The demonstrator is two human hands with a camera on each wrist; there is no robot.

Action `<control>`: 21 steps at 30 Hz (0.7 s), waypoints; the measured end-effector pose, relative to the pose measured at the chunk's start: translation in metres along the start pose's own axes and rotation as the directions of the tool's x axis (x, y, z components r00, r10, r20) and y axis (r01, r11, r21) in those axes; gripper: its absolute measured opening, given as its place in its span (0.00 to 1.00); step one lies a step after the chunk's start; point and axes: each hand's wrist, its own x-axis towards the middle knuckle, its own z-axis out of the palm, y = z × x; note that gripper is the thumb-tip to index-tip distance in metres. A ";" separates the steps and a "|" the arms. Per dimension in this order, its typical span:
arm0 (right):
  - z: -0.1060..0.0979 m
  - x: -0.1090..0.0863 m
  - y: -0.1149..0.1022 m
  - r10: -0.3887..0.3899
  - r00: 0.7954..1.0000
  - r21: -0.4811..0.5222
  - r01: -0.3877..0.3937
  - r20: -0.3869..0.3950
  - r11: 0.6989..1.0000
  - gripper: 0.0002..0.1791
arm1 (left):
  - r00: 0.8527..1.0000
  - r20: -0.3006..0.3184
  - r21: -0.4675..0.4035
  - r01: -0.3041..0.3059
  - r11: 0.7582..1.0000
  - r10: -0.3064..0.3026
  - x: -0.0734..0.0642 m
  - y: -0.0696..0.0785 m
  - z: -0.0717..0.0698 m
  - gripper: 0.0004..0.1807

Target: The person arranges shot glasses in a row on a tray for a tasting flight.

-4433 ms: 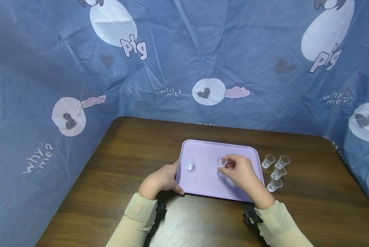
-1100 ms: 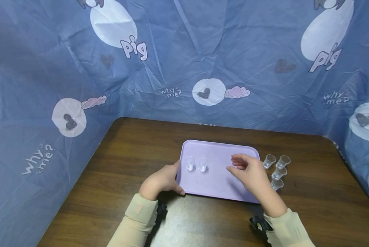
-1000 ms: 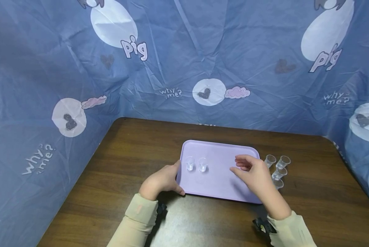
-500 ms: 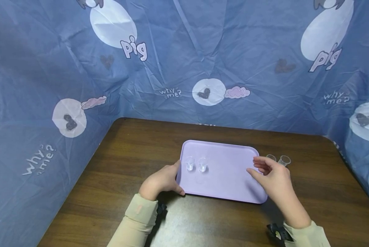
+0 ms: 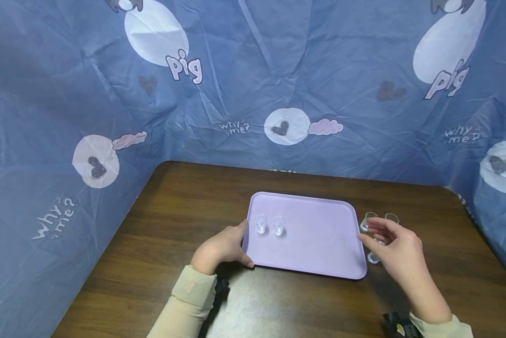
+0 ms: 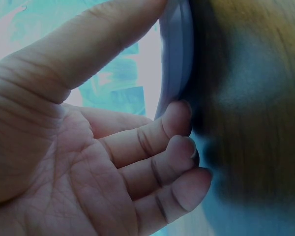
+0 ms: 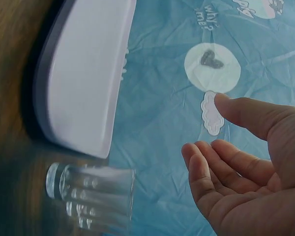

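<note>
Two small clear cups stand side by side on the lilac tray [image 5: 316, 241], a left cup [image 5: 260, 225] and a right cup [image 5: 279, 226]. My left hand [image 5: 223, 246] rests against the tray's left edge, its thumb and fingers touching the rim [image 6: 176, 54] in the left wrist view. Beyond the tray's right edge, my right hand [image 5: 400, 251] hovers over more clear cups, thumb and fingers apart with nothing between them. It partly hides those cups: a back cup [image 5: 364, 224] and a front cup [image 5: 373, 257] show around it. The right wrist view has overlapping cups [image 7: 98, 189] beside the tray corner.
The brown wooden table [image 5: 185, 202] has a rounded far edge. A blue printed cloth [image 5: 219, 89] hangs behind it and at both sides. A dark wrist device [image 5: 400, 325] sits at the right cuff.
A second cup, earlier in my right hand's fingers, now stands on the tray beside the first. The right hand has moved rightward to the cups off the tray. My left hand has stayed put.
</note>
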 end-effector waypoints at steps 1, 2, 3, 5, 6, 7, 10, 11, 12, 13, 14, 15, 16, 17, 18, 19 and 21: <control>-0.001 0.000 0.001 0.001 1.000 0.004 -0.001 -0.005 1.000 0.23 | 1.000 -0.002 -0.002 0.000 1.000 0.000 0.000 0.000 0.000 0.63; -0.003 -0.001 0.003 0.002 1.000 0.004 -0.002 -0.009 1.000 0.23 | 1.000 -0.003 -0.003 0.000 1.000 0.000 0.000 0.000 0.000 0.63; -0.004 -0.002 0.004 0.002 1.000 -0.004 -0.002 -0.011 1.000 0.24 | 1.000 -0.002 -0.004 0.000 1.000 0.000 0.000 0.000 0.000 0.64; -0.006 -0.004 0.007 0.008 1.000 -0.012 -0.009 -0.016 1.000 0.24 | 1.000 -0.002 -0.006 0.000 1.000 0.000 0.000 0.000 0.000 0.65; -0.007 -0.005 0.009 0.013 1.000 -0.014 -0.013 -0.019 1.000 0.24 | 1.000 -0.002 -0.007 -0.001 1.000 0.001 0.000 0.000 0.000 0.65; -0.008 -0.006 0.011 0.016 1.000 -0.015 -0.016 -0.021 1.000 0.24 | 1.000 -0.003 -0.007 -0.002 1.000 0.002 0.000 -0.001 0.000 0.65; -0.011 -0.009 0.018 0.023 0.999 -0.026 -0.024 -0.027 0.999 0.25 | 1.000 -0.004 -0.007 -0.002 1.000 0.002 0.000 -0.001 0.001 0.66; -0.012 -0.010 0.020 0.025 0.999 -0.021 -0.026 -0.026 0.999 0.25 | 1.000 -0.004 -0.006 -0.002 1.000 0.002 0.000 -0.001 0.001 0.65; -0.013 -0.010 0.022 0.027 0.999 -0.015 -0.028 -0.025 1.000 0.26 | 1.000 -0.004 -0.006 -0.003 1.000 0.003 0.000 -0.001 0.001 0.65; -0.014 -0.011 0.024 0.027 0.999 -0.010 -0.027 -0.025 1.000 0.26 | 1.000 -0.004 -0.005 -0.003 1.000 0.003 0.001 -0.001 0.000 0.65; -0.015 -0.012 0.026 0.028 0.999 -0.008 -0.028 -0.024 1.000 0.26 | 1.000 -0.004 -0.004 -0.004 1.000 0.004 0.000 -0.001 0.000 0.65; -0.016 -0.012 0.028 0.030 0.999 -0.010 -0.030 -0.021 1.000 0.27 | 1.000 -0.004 -0.003 -0.005 1.000 0.005 0.000 0.000 0.000 0.64; -0.017 -0.013 0.029 0.036 0.999 -0.006 -0.036 -0.017 0.999 0.27 | 1.000 -0.004 -0.003 -0.007 1.000 0.007 0.000 0.000 0.000 0.64; -0.017 -0.014 0.030 0.041 0.999 -0.006 -0.041 -0.015 0.999 0.27 | 1.000 -0.005 -0.003 -0.009 1.000 0.009 0.000 0.000 0.000 0.63; -0.018 -0.014 0.032 0.045 0.999 -0.011 -0.046 -0.014 0.999 0.28 | 1.000 -0.006 -0.002 -0.009 1.000 0.009 0.000 0.000 0.000 0.63; -0.018 -0.015 0.033 0.051 0.999 -0.018 -0.051 -0.013 0.999 0.28 | 1.000 -0.007 -0.002 -0.009 1.000 0.009 0.000 0.000 0.000 0.63; -0.019 -0.016 0.036 0.067 0.998 -0.036 -0.067 -0.010 0.997 0.29 | 1.000 -0.009 -0.003 -0.009 1.000 0.009 0.000 0.000 0.000 0.63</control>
